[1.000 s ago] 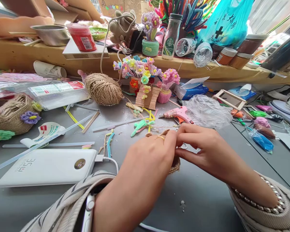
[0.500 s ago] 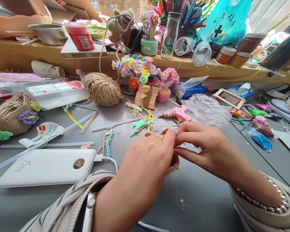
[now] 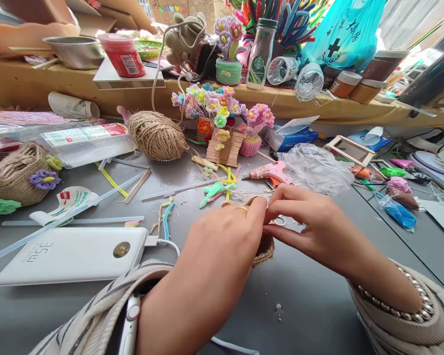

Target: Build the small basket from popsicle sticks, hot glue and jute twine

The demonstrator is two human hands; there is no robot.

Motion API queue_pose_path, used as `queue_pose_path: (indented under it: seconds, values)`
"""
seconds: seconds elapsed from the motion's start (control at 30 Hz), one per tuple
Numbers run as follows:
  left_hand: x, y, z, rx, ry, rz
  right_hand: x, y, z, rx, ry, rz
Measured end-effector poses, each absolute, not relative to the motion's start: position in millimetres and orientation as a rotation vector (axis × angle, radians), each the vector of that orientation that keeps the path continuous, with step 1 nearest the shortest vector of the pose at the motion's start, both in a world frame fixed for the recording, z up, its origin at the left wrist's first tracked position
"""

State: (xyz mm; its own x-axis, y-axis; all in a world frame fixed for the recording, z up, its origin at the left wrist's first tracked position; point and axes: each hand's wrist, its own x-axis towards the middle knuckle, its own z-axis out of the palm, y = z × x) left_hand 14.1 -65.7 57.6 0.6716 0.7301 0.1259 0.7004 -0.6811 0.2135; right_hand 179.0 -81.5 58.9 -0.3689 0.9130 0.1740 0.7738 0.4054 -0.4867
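My left hand (image 3: 210, 256) is closed over a small brown piece wrapped in jute twine (image 3: 264, 250). Most of that piece is hidden behind the hand; its braided-looking lower edge shows below the fingers. Against the left fingertips, the thumb and fingers of my right hand (image 3: 299, 219) are pinched together; whatever is between them is too small or hidden to make out. Just beyond the hands lie a pink glue gun (image 3: 268, 171) and a green pipe-cleaner piece (image 3: 215, 191). A white ring-shaped handle (image 3: 280, 221) shows beside the right fingers.
A ball of jute twine (image 3: 156, 135) sits behind, near a cardboard holder (image 3: 225, 150) with pipe-cleaner flowers. At left lie a white power bank (image 3: 74, 256) with a cable and glue sticks (image 3: 77, 212). Crumpled clear plastic (image 3: 314, 167) lies at right. A shelf (image 3: 133, 93) with jars runs along the back.
Both hands have shifted slightly to the left, still together at the twine-wrapped piece. More of the white ring-shaped handle shows beside the right fingers.
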Motion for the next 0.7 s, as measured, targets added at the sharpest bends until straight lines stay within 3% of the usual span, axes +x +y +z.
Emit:
queue_pose_path:
  seconds: [0.7]
  values:
    - [15.5,-67.0,58.3,2.767,1.182,0.304,183.5,-81.4,63.4,-1.429,-2.223,0.393]
